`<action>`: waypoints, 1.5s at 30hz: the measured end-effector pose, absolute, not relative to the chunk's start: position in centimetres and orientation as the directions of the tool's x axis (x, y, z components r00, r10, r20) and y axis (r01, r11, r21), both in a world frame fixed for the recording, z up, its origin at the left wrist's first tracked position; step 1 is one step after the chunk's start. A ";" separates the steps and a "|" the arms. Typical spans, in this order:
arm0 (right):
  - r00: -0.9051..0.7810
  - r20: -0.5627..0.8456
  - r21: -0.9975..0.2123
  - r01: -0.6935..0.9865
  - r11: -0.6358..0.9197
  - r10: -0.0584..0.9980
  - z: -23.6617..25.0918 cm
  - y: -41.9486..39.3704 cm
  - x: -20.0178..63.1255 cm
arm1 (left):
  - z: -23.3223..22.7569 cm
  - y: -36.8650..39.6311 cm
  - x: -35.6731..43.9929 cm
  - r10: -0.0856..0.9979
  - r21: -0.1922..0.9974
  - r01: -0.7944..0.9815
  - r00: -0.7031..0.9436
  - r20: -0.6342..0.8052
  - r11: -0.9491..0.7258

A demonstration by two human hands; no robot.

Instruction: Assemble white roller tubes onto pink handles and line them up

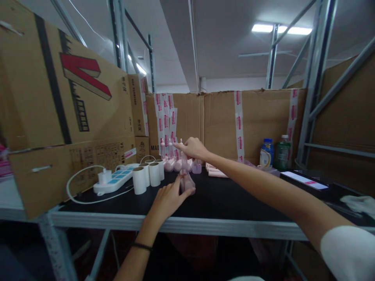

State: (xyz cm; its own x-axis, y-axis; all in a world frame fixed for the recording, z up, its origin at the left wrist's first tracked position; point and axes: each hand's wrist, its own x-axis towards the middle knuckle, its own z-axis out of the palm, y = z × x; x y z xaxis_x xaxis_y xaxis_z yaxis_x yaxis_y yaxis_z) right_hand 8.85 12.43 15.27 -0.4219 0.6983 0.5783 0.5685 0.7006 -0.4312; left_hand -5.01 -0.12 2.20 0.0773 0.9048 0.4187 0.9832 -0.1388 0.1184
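Note:
My left hand (pixel 169 198) rests on the black table (pixel 222 203) with its fingers around the base of a small clear pink bottle (pixel 186 182). My right hand (pixel 191 148) reaches forward above it and pinches the bottle's thin pump top (pixel 181 143) between its fingertips. Just behind stands a cluster of similar pink bottles (pixel 172 160). Several white rolls (pixel 147 175) stand in a row to the left of my left hand.
A white power strip (pixel 115 180) with a plugged-in charger and cable lies at the left. Pink tubes (pixel 215 171) lie behind my right arm. Two drink bottles (pixel 274 154) stand at the back right. Cardboard boxes (pixel 240 117) wall the back and left; metal rack posts (pixel 315 78) stand right.

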 end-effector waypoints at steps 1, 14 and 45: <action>-0.397 0.585 -0.454 0.562 0.692 0.707 15.3 12.9 8.9 | 2.1 0.0 -5.0 0.905 0.110 0.986 0.070 0.421 -0.127; -0.462 0.523 -0.200 0.750 0.630 0.716 7.0 19.2 11.1 | 2.1 -0.5 -4.8 0.910 0.063 0.992 0.079 0.408 -0.114; -0.577 0.371 0.207 0.815 0.541 0.727 4.3 21.6 12.8 | 1.5 0.1 -5.2 0.900 -0.003 0.991 0.122 0.419 -0.133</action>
